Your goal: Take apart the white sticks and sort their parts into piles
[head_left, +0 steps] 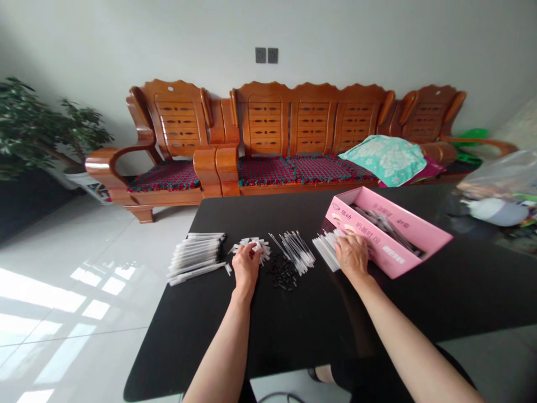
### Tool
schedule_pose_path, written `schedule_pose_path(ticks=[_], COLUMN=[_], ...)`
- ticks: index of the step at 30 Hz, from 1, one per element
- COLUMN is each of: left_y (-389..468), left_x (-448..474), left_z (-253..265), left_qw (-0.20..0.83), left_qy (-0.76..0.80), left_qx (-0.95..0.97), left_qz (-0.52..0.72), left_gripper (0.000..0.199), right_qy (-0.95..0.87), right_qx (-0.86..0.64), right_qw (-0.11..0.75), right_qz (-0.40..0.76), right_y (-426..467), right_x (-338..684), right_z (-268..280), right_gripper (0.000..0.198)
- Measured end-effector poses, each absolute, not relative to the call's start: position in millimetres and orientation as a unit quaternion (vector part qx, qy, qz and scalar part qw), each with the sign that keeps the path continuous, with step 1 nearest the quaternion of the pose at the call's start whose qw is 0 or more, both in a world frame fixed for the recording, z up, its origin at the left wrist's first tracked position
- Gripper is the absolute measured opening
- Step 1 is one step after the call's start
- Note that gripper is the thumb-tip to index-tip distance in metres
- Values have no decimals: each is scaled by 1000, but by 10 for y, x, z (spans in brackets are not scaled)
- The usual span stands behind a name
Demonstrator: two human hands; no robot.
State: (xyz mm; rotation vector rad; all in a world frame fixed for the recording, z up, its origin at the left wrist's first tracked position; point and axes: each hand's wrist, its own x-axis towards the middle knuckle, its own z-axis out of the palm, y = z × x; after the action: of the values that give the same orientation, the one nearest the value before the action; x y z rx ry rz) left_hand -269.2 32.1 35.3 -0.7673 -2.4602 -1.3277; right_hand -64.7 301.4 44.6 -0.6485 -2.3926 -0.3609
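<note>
My left hand [245,267] is over a pile of short white pen caps [265,253], its thumb and fingers pinched on one white cap [256,246]. On the right, my right hand [353,256] bends its fingers over a row of white pen barrels [326,252] and grips at their right end; its fingertips are partly hidden. Between the hands lie thin pen refills [297,252] and a scatter of small black plugs [285,275]. Left of the caps is a stack of pens [197,258] with white barrels and dark ends.
A pink box [380,243] holding more dark and pale sticks stands beside my right hand on the black table [302,336]. A clear plastic bag [499,184] lies at the far right. Behind the table are a wooden sofa [312,115] and a turquoise cushion [386,159].
</note>
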Motion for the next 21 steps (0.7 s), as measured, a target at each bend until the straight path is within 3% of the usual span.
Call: schedule_pose_path(ticks=[21], left_y=[271], left_x=[-2656], left_z=[415], left_qw=[153], left_qy=[-793], left_qx=[-259], left_qz=[-529], left_gripper=[20], right_qy=[-894], right_qx=[-152], right_qw=[421], right_qz=[-8], right_y=[2228], right_x=[-1055], right_z=[365], right_gripper=[20])
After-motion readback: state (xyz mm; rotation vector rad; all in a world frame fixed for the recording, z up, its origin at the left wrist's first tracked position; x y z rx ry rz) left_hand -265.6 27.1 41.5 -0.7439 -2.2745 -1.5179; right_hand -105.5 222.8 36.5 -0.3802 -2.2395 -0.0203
